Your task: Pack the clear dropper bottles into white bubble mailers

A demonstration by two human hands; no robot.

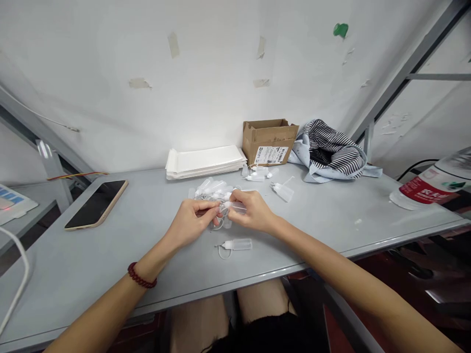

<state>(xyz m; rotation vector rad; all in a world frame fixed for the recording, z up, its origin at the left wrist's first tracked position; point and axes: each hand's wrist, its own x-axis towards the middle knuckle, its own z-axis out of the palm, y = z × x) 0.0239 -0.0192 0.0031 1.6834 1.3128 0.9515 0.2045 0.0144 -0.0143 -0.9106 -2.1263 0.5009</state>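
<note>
Head view. Left hand (pixel 191 221) and right hand (pixel 250 212): met over the desk (pixel 331 220), fingers of both pinched on one small plastic bottle (pixel 235 206), held just above the surface.
Item: one capped bottle (pixel 237 244), lay apart, just in front of the hands; probably finished.
Item: heap of bottles (pixel 212 188), behind the hands; seemingly yet to be handled, so most of the work remained.
Also: cardboard box (pixel 268 139), stack of white sheets (pixel 204 161), phone (pixel 96 203), striped cloth (pixel 331 149).
</note>
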